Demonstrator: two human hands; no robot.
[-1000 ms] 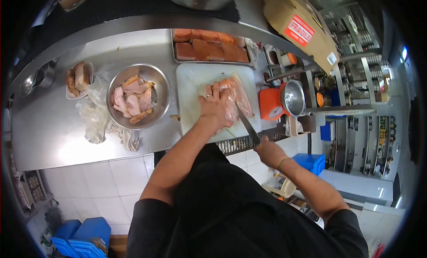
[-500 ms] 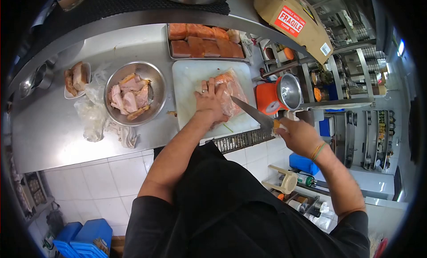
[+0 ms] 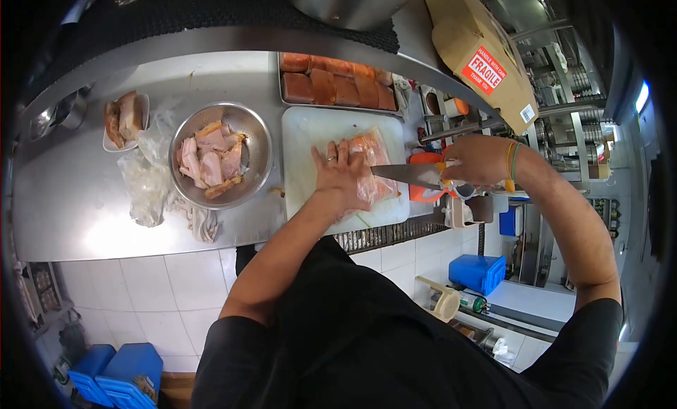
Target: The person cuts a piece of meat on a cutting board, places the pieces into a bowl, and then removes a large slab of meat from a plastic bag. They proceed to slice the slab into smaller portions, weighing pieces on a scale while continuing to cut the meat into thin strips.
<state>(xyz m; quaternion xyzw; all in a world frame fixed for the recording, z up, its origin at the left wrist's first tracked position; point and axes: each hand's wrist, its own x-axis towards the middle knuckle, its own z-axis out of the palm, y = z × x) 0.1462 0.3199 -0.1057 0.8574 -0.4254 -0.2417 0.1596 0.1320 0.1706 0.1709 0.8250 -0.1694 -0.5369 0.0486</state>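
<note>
A plastic-wrapped slab of pink meat (image 3: 377, 187) lies on the white cutting board (image 3: 300, 144). My left hand (image 3: 340, 175) rests on the slab's left part, palm down with its fingers spread. In my right hand (image 3: 474, 162) is the handle of a large knife (image 3: 409, 175), whose blade points left, its tip at the wrapped meat close to my left fingers. Left of the board stands a steel bowl (image 3: 262, 155) holding cut meat pieces (image 3: 211, 162).
Behind the board is a tray (image 3: 338, 107) of meat blocks, under a shelf edge (image 3: 233, 39). An orange scale (image 3: 423, 192) stands right of the board. Further left are a plastic bag (image 3: 144, 190), a cloth (image 3: 203, 224) and a small meat dish (image 3: 144, 113). A cardboard box (image 3: 451, 39) sits on the shelf.
My right hand has moved up and to the right with the knife, and the blade has turned from slanting to nearly level. My left hand still rests on the wrapped meat.
</note>
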